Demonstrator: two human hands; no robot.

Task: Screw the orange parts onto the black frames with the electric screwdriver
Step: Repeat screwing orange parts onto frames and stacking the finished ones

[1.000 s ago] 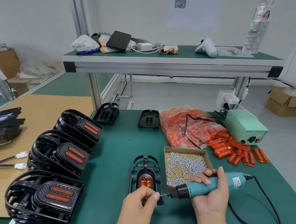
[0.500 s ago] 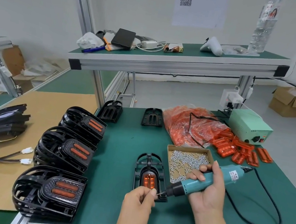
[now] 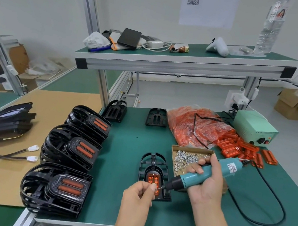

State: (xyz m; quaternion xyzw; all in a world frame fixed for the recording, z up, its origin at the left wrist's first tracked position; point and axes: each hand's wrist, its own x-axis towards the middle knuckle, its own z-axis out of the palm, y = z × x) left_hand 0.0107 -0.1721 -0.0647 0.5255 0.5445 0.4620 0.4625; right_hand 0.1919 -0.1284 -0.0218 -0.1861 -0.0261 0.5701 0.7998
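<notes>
Near the front edge of the desk (image 3: pixel 118 151), a black frame (image 3: pixel 154 174) lies flat with an orange part (image 3: pixel 154 179) seated in it. Just above its near end, the left hand (image 3: pixel 138 195) pinches a tiny screw (image 3: pixel 157 188) against the tip of the electric screwdriver (image 3: pixel 204 177), which the right hand (image 3: pixel 207 184) grips around its barrel. If the screw sits crooked on the bit, it could drop into the frame's ribs or start cross-threaded. Nothing holds the frame down, so driving pressure may skid it. The screw box (image 3: pixel 178 148) sits just beside the right hand, easy to knock.
</notes>
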